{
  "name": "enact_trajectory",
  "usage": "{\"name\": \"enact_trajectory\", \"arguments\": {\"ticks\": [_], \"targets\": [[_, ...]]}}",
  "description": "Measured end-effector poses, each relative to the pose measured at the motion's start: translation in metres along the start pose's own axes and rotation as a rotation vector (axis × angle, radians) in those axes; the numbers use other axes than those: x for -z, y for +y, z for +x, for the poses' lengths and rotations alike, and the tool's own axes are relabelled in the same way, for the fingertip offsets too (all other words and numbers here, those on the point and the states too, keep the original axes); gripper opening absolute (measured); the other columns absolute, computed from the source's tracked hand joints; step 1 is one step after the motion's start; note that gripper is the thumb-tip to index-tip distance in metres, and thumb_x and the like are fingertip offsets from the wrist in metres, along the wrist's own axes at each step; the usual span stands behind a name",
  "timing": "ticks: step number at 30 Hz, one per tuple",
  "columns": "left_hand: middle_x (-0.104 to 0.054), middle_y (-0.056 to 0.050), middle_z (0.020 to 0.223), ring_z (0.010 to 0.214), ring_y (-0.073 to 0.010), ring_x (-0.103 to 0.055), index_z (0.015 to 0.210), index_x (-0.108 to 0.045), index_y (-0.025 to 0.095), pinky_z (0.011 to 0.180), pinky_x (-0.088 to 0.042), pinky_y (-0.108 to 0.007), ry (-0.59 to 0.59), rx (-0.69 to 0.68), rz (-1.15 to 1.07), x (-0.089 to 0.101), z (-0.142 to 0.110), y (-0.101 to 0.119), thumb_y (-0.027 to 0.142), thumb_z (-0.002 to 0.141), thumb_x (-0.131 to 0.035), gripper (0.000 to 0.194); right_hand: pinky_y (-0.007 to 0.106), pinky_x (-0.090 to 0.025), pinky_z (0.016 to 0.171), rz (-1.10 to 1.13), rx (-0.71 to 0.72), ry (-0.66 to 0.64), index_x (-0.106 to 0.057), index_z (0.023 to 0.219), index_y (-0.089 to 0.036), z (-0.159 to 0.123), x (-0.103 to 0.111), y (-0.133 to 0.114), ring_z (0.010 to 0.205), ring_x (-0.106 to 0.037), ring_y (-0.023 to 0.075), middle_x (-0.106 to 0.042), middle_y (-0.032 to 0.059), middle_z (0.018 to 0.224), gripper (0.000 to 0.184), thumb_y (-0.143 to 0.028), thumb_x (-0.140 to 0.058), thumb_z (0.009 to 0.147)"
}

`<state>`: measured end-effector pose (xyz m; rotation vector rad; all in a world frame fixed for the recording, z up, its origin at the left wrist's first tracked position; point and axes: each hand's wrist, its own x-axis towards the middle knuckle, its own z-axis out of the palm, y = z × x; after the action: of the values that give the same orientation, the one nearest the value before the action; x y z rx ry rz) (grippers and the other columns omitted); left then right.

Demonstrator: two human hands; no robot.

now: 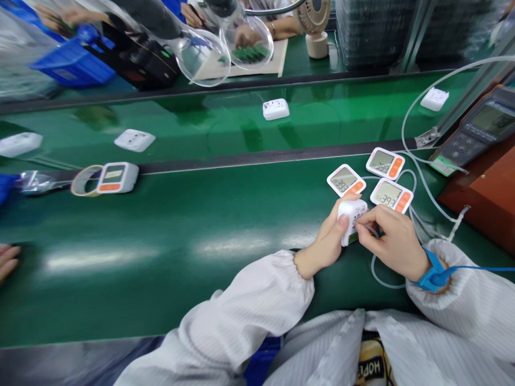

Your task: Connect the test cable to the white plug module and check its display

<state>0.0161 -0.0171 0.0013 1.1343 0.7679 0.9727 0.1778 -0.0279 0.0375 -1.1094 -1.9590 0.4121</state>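
White monitor unit: held upright at near right of green worktop, back side toward camera. Left hand: grip wrapped around unit, thumb on top edge. Right hand: fingertips pinching clear tube end against unit's side. Step judged: tube being seated in port; next move calls for steady unit and straight push. Just beyond: three lit monitors. Far right: grey meter. Left: monitor with tape roll.
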Motion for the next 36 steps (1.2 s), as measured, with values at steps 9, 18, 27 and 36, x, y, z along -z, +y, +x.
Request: {"name": "enact_trajectory", "arguments": {"ticks": [9, 18, 27, 36], "targets": [[-0.06, -0.008, 0.11, 0.087, -0.0206, -0.054, 0.143, -0.041, 0.023, 0.081, -0.043, -0.033, -0.048, -0.031, 0.106, 0.002, -0.001, -0.001, 0.071, 0.093, -0.04, 0.07, 0.026, -0.039, 0.056, -0.019, 0.0, -0.013, -0.054, 0.078, -0.021, -0.001, -0.001, 0.002, 0.058, -0.049, 0.013, -0.049, -0.0036, 0.066, 0.014, -0.011, -0.054, 0.089], [-0.057, -0.01, 0.118, 0.101, -0.0238, -0.053, 0.145, -0.038, 0.023, 0.094, -0.042, -0.038, -0.073, -0.149, 0.257, 0.004, 0.001, -0.004, 0.07, 0.095, -0.034, 0.069, 0.025, -0.037, 0.055, 0.001, 0.002, -0.018, -0.053, 0.077, -0.02, 0.0, 0.0, 0.002, 0.055, -0.047, 0.0118, -0.047, -0.0044, 0.064, 0.015, -0.011, -0.054, 0.088], [-0.054, -0.009, 0.108, 0.085, -0.0203, -0.051, 0.147, -0.03, 0.02, 0.082, -0.044, -0.036, -0.177, -0.207, 0.294, 0.007, -0.001, -0.004, 0.069, 0.095, -0.036, 0.072, 0.023, -0.036, 0.052, 0.131, -0.102, -0.088, -0.055, 0.072, -0.019, 0.004, 0.005, 0.001, 0.053, -0.046, 0.0104, -0.051, -0.0043, 0.062, 0.015, -0.012, -0.056, 0.085], [-0.055, -0.011, 0.113, 0.095, -0.0228, -0.055, 0.151, -0.024, 0.02, 0.09, -0.046, -0.041, -0.19, -0.258, 0.402, 0.009, 0.0, -0.008, 0.068, 0.096, -0.036, 0.074, 0.022, -0.039, 0.051, 0.174, -0.177, -0.123, -0.057, 0.072, -0.02, 0.006, 0.01, 0.0, 0.053, -0.049, 0.0107, -0.053, -0.0046, 0.061, 0.011, -0.015, -0.058, 0.082]]}}
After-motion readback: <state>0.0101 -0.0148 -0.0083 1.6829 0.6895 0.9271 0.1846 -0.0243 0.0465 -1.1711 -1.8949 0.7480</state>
